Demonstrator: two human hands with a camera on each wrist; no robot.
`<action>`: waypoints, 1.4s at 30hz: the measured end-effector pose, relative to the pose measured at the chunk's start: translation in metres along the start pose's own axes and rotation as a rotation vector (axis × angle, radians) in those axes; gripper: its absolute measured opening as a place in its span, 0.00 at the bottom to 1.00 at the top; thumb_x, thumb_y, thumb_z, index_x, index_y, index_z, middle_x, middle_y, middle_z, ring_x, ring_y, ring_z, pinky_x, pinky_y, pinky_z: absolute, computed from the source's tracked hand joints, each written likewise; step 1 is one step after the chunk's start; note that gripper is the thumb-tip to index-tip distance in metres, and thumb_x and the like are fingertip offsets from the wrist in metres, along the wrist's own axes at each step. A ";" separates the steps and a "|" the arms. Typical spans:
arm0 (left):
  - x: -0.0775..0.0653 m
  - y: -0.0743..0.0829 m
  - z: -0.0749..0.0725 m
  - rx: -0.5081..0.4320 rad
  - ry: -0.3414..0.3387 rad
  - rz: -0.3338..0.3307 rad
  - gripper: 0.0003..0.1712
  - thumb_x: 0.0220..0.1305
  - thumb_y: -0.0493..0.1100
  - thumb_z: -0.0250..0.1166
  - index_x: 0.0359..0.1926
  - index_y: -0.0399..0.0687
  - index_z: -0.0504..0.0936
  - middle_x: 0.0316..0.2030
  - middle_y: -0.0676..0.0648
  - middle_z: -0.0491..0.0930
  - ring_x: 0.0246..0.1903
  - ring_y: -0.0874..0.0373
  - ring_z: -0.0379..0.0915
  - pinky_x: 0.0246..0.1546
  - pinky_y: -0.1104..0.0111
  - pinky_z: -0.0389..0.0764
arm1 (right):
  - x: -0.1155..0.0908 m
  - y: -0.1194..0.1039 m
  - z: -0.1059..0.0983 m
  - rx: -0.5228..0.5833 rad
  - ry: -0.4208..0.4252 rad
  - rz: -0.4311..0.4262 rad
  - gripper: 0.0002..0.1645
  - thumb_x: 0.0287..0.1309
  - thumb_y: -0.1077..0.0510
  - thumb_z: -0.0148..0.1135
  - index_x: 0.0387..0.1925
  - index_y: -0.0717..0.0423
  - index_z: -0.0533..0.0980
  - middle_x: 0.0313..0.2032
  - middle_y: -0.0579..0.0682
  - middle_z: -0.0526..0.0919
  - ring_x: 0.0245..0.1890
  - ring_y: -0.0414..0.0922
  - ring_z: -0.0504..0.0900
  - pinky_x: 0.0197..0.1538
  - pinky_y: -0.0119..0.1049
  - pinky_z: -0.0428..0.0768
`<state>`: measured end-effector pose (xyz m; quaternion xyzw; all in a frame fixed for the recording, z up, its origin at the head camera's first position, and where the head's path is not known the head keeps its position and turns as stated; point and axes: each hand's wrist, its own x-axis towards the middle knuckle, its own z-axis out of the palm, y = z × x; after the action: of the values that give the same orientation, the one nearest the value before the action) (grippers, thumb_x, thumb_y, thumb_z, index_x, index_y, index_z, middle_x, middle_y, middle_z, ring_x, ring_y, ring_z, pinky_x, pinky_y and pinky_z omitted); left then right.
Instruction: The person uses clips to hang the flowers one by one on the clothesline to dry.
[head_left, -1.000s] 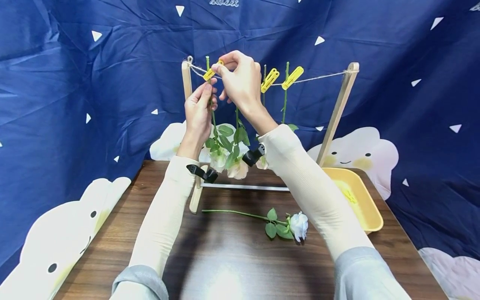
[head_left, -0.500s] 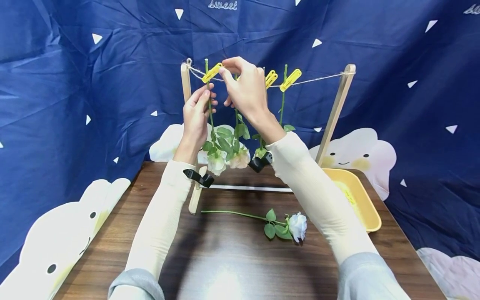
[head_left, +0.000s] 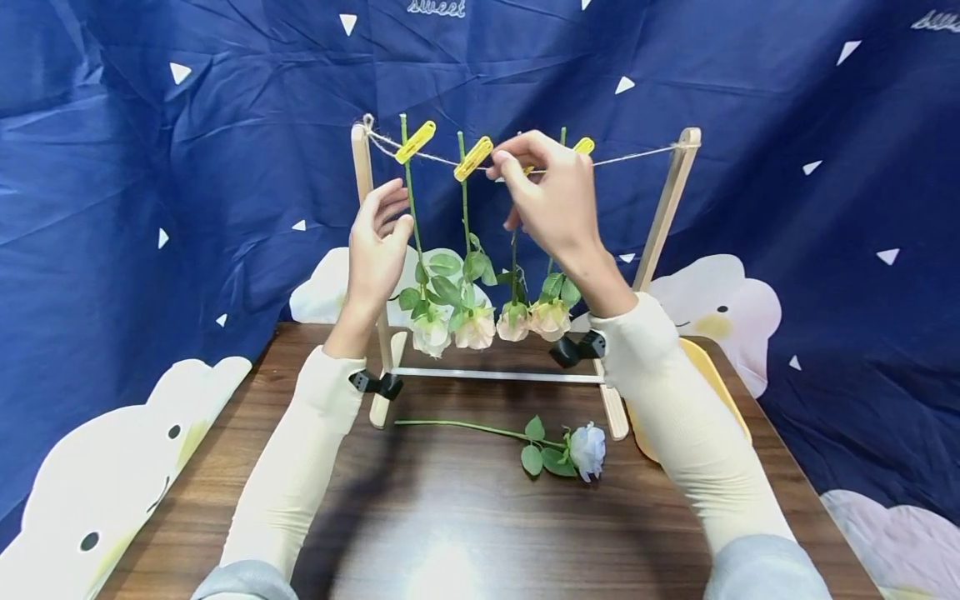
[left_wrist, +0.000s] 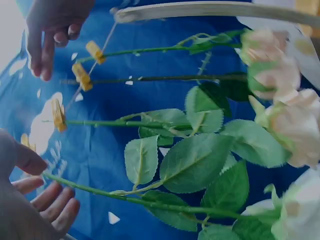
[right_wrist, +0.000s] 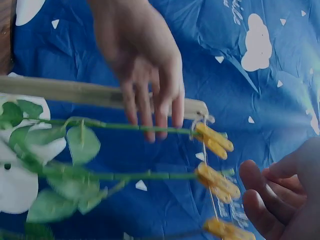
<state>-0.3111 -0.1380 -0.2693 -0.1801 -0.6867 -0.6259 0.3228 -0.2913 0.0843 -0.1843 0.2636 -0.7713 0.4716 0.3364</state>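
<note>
Several roses hang heads down from a string (head_left: 630,157), each stem clipped by a yellow clothespin (head_left: 415,142). My left hand (head_left: 381,242) is beside the leftmost white rose (head_left: 432,333), fingers loosely bent near its stem and holding nothing. In the left wrist view that green stem (left_wrist: 150,202) passes close by the fingertips. My right hand (head_left: 555,196) is in front of the string, right of the second clothespin (head_left: 474,158), and covers part of the clothespins behind it. The right wrist view shows its fingers (right_wrist: 270,200) apart from the clothespins, with nothing between them.
A wooden frame with two posts (head_left: 667,208) and a white crossbar (head_left: 495,376) carries the string. A pale blue rose (head_left: 587,452) lies on the brown table (head_left: 450,517) in front. A yellow basin (head_left: 716,379) stands at right, partly behind my right sleeve.
My right hand has let go of the leftmost clothespin and moved right along the string. My left hand has released the stem and drawn slightly left and down.
</note>
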 end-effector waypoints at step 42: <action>-0.179 -0.147 -0.048 0.795 -1.087 0.040 0.12 0.66 0.35 0.72 0.49 0.45 0.87 0.44 0.47 0.81 0.48 0.49 0.79 0.50 0.54 0.82 | -0.160 0.269 -0.185 -0.575 -0.805 0.599 0.18 0.79 0.55 0.54 0.38 0.65 0.80 0.32 0.58 0.86 0.24 0.46 0.85 0.26 0.41 0.84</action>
<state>-0.2663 -0.1794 -0.4979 -0.3499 -0.9262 -0.1398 -0.0155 -0.3346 0.3778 -0.3939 0.0906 -0.9766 0.1803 -0.0738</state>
